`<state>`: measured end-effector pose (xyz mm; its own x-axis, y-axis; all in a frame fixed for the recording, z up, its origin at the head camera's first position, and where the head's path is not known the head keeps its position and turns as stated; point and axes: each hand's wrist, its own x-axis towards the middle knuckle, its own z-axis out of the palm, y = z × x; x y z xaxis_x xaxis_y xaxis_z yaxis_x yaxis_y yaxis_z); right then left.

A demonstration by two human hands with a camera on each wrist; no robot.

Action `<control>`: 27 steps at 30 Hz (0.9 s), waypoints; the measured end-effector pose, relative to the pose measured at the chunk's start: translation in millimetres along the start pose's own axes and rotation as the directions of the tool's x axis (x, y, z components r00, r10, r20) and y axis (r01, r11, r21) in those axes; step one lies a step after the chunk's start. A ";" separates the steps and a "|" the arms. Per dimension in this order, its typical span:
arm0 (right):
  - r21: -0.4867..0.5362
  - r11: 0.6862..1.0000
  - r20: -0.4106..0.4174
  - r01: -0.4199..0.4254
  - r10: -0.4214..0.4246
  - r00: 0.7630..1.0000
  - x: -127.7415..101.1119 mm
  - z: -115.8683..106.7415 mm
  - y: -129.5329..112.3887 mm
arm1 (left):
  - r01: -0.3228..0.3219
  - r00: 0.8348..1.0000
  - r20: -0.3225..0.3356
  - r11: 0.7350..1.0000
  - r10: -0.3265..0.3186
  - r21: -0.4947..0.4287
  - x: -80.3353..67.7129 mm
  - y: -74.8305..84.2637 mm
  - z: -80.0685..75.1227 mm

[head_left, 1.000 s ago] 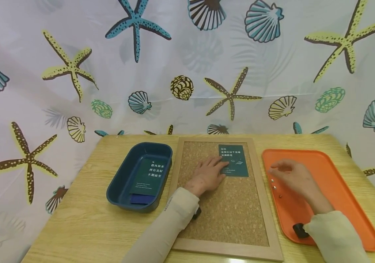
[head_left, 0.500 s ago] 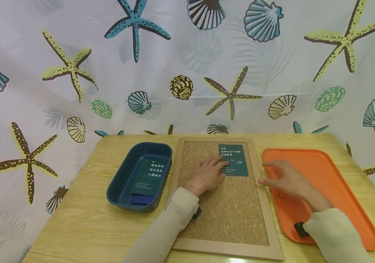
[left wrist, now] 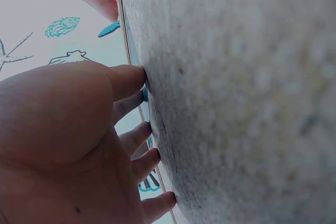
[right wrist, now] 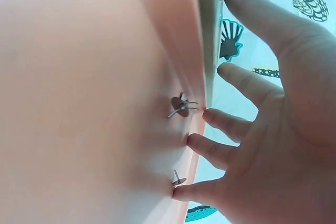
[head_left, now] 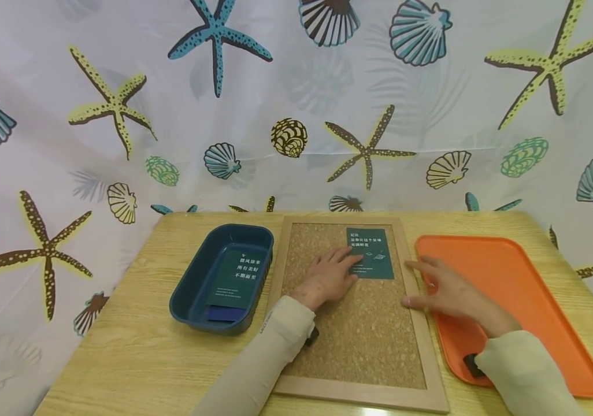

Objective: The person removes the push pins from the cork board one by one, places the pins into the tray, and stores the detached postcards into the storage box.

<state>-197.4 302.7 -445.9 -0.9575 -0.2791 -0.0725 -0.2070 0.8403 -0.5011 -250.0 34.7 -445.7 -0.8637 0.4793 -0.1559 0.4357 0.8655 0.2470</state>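
Observation:
In the head view my left hand rests on the cork board with its fingers spread. Its fingertips lie on the lower left part of a dark green card printed with white writing. My right hand reaches over the left rim of the orange tray to the board's wooden frame, thumb and index finger apart with nothing seen between them. In the right wrist view, several metal thumbtacks lie in the tray near its edge, close to the other fingers.
Left of the board stands a dark blue bin holding another green card and a blue piece under it. Behind the wooden table hangs a curtain with starfish and shells.
My right hand has moved left from over the tray to the board's frame, and its thumb and index finger have spread apart. The left hand and the card have stayed in place.

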 end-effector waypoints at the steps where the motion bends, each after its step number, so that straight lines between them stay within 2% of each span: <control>1: -0.015 1.000 0.000 0.002 -0.002 1.000 -0.8 0.1 -0.3 | -0.001 1.000 -0.001 1.000 0.001 0.003 0.7 0.0 0.2; 6: -0.052 0.999 -0.002 -0.003 0.003 1.000 -2.9 1.0 -1.3 | -0.005 1.000 0.005 1.000 0.005 -0.016 1.4 0.3 -1.4; 17: -0.009 1.000 0.010 -0.020 0.020 1.000 -4.7 5.9 3.1 | 0.003 1.000 0.010 1.000 -0.002 -0.018 2.8 2.1 -1.8; 27: 0.020 0.999 0.014 -0.028 0.028 1.000 -3.6 5.6 3.6 | 0.026 0.998 -0.049 0.989 -0.033 -0.147 7.9 4.4 -7.0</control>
<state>-193.6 304.1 -452.3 -0.9600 -0.2621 -0.0989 -0.1758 0.8385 -0.5157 -256.7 41.4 -439.1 -0.8890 0.4426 -0.1169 0.3716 0.8469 0.3804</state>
